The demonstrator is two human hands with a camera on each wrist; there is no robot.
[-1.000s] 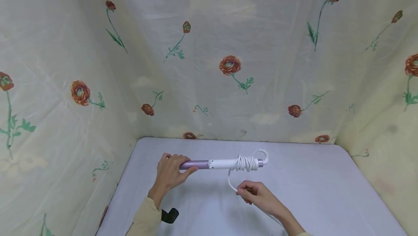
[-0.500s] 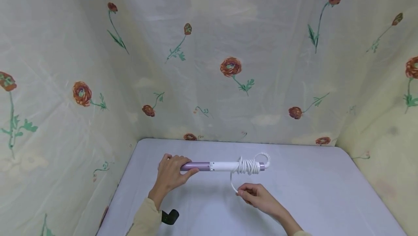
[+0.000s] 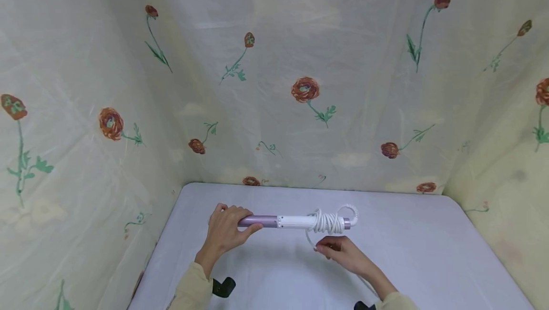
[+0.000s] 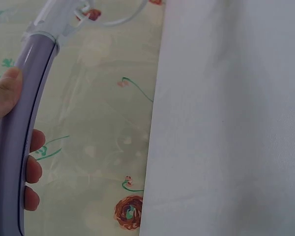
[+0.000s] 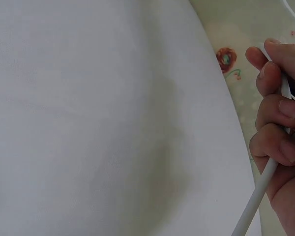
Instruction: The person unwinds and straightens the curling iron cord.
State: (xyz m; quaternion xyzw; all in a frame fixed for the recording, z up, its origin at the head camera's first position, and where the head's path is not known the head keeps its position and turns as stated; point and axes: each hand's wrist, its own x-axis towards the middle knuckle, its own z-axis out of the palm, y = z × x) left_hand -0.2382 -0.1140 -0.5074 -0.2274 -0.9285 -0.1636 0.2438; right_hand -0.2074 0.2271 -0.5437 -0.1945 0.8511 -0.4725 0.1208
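Observation:
In the head view my left hand (image 3: pixel 228 228) grips the purple end of a hair straightener (image 3: pixel 295 222), held level above the table. Several turns of its white power cord (image 3: pixel 328 223) wrap the white handle near the right end, where the cord also makes a small loop. Below these coils my right hand (image 3: pixel 344 255) pinches the cord's free length. The left wrist view shows thumb and fingers round the purple body (image 4: pixel 32 93). Seen from the right wrist, the cord (image 5: pixel 256 199) runs between curled fingers (image 5: pixel 273 140) and trails down past the palm.
A white-covered table (image 3: pixel 274 281) with rounded far corners lies beneath both hands. Flower-printed cloth (image 3: pixel 274 110) hangs behind it and along both sides. Black wrist-worn pieces (image 3: pixel 224 287) show by the sleeves.
My right hand has moved slightly up and right with the cord, closer to the coils. The left hand keeps its grip on the hair straightener; the whole view has shifted slightly.

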